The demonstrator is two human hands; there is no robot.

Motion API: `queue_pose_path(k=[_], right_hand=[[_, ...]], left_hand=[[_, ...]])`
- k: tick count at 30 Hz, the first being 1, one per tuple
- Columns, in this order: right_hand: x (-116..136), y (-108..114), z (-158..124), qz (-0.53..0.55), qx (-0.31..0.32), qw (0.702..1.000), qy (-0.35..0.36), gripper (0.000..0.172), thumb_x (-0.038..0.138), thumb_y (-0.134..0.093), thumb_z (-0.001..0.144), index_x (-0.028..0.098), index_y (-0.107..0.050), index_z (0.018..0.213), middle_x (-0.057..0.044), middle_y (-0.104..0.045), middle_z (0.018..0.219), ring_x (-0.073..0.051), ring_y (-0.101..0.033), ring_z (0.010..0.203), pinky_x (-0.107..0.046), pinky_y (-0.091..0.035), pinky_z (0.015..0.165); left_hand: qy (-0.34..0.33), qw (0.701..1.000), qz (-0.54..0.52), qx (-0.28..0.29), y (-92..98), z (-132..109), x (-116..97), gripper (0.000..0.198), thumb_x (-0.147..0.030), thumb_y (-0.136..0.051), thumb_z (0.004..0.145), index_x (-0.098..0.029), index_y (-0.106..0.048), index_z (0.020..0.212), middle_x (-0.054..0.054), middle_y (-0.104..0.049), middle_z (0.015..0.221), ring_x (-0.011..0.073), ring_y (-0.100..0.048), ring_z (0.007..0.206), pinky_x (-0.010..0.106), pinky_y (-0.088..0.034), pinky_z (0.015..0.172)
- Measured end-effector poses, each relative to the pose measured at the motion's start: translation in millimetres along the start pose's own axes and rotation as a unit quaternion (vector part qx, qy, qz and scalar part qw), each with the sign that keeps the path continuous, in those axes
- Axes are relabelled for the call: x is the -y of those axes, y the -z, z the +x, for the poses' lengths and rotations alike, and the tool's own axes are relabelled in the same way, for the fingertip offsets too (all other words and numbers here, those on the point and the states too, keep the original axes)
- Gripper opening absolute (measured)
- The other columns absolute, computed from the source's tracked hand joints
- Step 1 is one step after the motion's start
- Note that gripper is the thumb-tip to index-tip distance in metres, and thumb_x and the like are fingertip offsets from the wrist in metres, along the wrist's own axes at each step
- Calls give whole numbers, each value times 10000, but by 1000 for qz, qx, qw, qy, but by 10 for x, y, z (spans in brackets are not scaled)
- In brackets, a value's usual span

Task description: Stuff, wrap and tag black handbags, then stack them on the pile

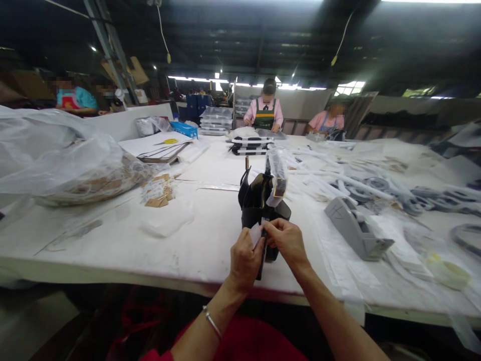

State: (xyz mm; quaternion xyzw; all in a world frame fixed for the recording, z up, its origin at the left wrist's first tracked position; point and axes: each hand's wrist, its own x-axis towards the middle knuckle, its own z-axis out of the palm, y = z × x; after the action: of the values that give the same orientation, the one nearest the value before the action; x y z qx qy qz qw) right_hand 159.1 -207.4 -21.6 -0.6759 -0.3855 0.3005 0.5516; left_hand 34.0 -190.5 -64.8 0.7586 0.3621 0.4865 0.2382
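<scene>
Both grips pinched: left hand (244, 261) on white tag (256, 234), right hand (286, 241) on black bag (260, 203).

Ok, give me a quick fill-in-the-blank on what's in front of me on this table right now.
1. Both hands, left hand and right hand, grip the ____ leather piece.
2. The grey tape dispenser lies to the ____ of that piece.
3. The left wrist wears a silver ____.
4. The white table has a big clear plastic bag at its ____ end.

Missing words: black; right; bracelet; left
</scene>
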Motion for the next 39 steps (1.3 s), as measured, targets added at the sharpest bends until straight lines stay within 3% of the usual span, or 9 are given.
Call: queue_pose_path(k=[9, 14, 18, 21, 25, 27, 32, 35, 39], right_hand=[[-11, 48, 55, 89, 68, 992, -55, 428, 583, -763, 657, 186, -616, 595, -11, -622, 517, -142, -569, 432, -256, -490, 406], [4, 48, 74, 63, 58, 996, -38, 382, 515, -764, 670, 197, -592, 547, 11, -589, 478, -135, -537, 411, -252, -444, 382], [-38, 26, 106, 115, 71, 989, -56, 384, 505, -765, 658, 197, -559, 557, 23, -578, 456, -120, -529, 379, -233, -439, 369], [-38, 16, 126, 125, 73, 986, -78, 402, 513, -784, 619, 193, -548, 565, 19, -582, 460, -124, -554, 384, -216, -439, 357], [-10, 31, 141, 123, 86, 985, -87, 426, 541, -796, 591, 185, -563, 574, 3, -606, 487, -121, -561, 396, -206, -428, 356], [-8, 39, 143, 115, 87, 987, -70, 436, 553, -791, 604, 179, -570, 565, 5, -601, 485, -87, -493, 360, -191, -358, 330], [-70, 41, 147, 135, 91, 985, -51, 461, 573, -795, 613, 181, -557, 562, 53, -493, 423, -53, -329, 329, -207, -193, 322], [-110, 61, 153, 137, 85, 986, -50, 475, 578, -802, 607, 177, -553, 564, 75, -431, 405, -48, -299, 342, -208, -174, 347], [-104, 83, 160, 103, 74, 991, -49, 461, 576, -790, 624, 163, -589, 582, 73, -428, 408, -37, -256, 352, -210, -130, 369]], left_hand=[[-130, 958, 242, 82, 0, -20, -6, 339, -74, -360, 937, -146, -617, 1147, 68, -604, 834, 149, -582, 704, 223, -496, 605], [-147, 952, 241, 115, 55, 46, -71, 352, -42, -369, 902, -132, -660, 1078, 88, -612, 804, 185, -590, 702, 264, -473, 606], [-45, 983, 37, 175, 195, -30, -60, 311, -196, -467, 917, -175, -655, 1164, 74, -657, 854, 172, -604, 709, 262, -472, 639], [143, 937, -217, 234, 345, -147, 29, 286, -405, -543, 900, -175, -709, 933, 7, -598, 616, 114, -507, 524, 224, -404, 519], [331, 869, -364, 50, 442, -112, 206, 387, -542, -561, 856, -165, -626, 795, -65, -467, 508, 44, -261, 381, 192, -157, 380], [343, 863, -370, 11, 391, 4, 246, 395, -550, -609, 812, -155, -613, 803, -40, -547, 581, 47, -368, 418, 180, -226, 398], [350, 804, -457, 149, 72, 260, 91, 503, -625, -644, 743, -133, -591, 831, 46, -653, 704, 144, -603, 611, 272, -483, 603], [385, 765, -487, 172, -61, 292, -41, 518, -646, -653, 725, -151, -539, 827, 8, -601, 637, 110, -534, 481, 249, -449, 489], [387, 777, -472, 157, -90, 283, -102, 428, -578, -630, 772, -166, -530, 834, -61, -507, 565, 34, -337, 355, 168, -246, 346]])
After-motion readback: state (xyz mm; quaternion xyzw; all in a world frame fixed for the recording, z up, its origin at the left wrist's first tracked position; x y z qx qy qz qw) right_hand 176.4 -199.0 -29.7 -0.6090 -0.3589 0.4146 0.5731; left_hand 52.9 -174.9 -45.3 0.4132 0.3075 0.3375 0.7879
